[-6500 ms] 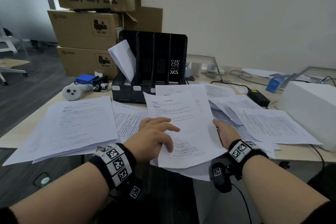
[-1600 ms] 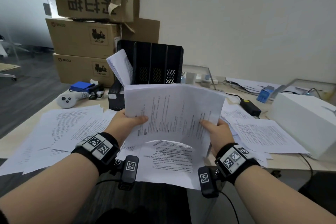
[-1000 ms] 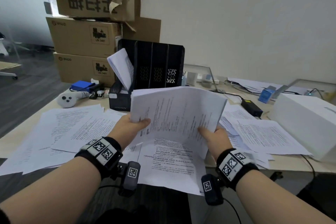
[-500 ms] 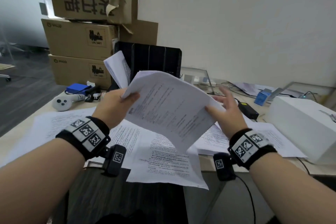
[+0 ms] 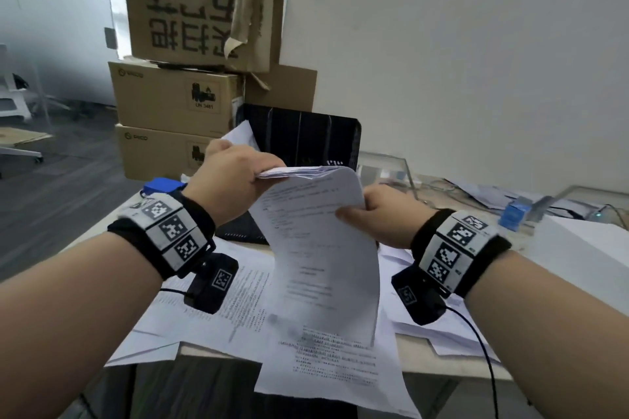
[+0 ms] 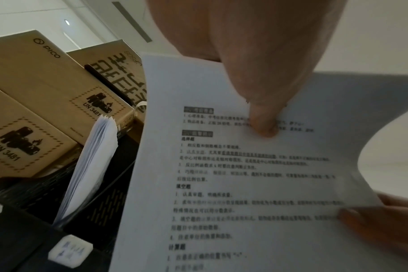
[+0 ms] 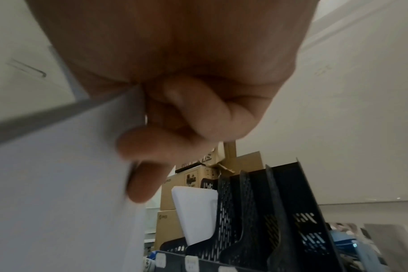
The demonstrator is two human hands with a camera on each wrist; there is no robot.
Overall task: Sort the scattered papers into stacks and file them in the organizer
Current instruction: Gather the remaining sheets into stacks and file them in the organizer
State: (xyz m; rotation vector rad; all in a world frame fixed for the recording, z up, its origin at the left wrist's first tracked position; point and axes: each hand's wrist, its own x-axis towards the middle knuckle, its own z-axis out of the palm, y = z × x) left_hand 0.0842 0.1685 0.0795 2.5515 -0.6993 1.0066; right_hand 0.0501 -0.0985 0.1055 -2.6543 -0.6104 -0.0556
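I hold a stack of printed papers upright in the air in front of the black slotted organizer. My left hand pinches the stack's top edge, its thumb pressed on the printed side. My right hand grips the stack's right edge, with fingers curled behind the sheets. The organizer's leftmost slot holds a leaning bundle of filed papers, also visible from the right wrist as filed papers. Loose papers lie on the desk below.
Cardboard boxes are stacked behind the organizer. A white box stands at the desk's right. More sheets lie right of centre, one sheet overhanging the front edge. A blue object sits far left.
The stack has been lifted off the desk, turned from flat to upright and carried toward the organizer. My left hand moved to its top edge; my right hand closed on its right edge.
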